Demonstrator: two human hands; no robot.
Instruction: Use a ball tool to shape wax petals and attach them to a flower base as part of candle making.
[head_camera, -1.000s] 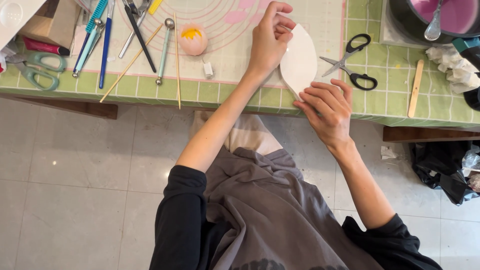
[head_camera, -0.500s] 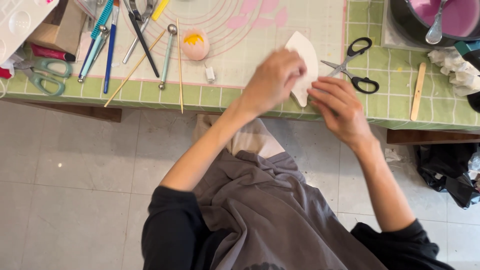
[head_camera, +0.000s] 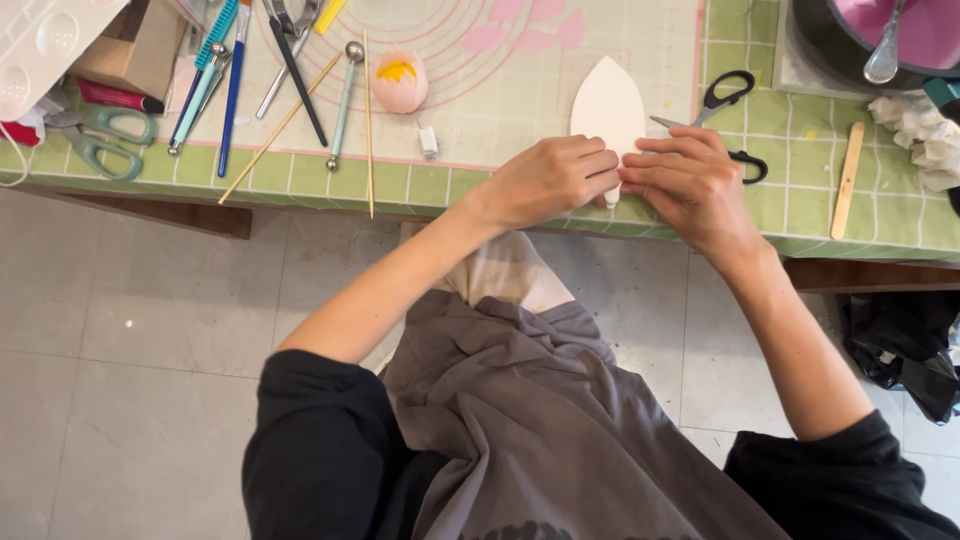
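A white petal-shaped piece (head_camera: 606, 103), pointed at its far end, lies on the pale craft mat (head_camera: 500, 80). My left hand (head_camera: 552, 178) and my right hand (head_camera: 690, 182) meet at its near end and pinch it between the fingertips. Black-handled scissors (head_camera: 722, 100) lie just right of the piece, partly under my right hand. A small pink flower bud with a yellow centre (head_camera: 399, 80) sits on the mat to the left.
Left on the green grid cloth (head_camera: 800, 150): ball-tipped modelling tools (head_camera: 342, 105), wooden skewers (head_camera: 367, 120), green scissors (head_camera: 100, 140), a cardboard box (head_camera: 130, 50). Right: a wooden stick (head_camera: 848, 178), crumpled tissue (head_camera: 920, 135), a dark bowl of pink paste with a spoon (head_camera: 880, 40).
My left hand came down from the piece's far tip to its near end. My right hand moved up onto it, and both now pinch the base.
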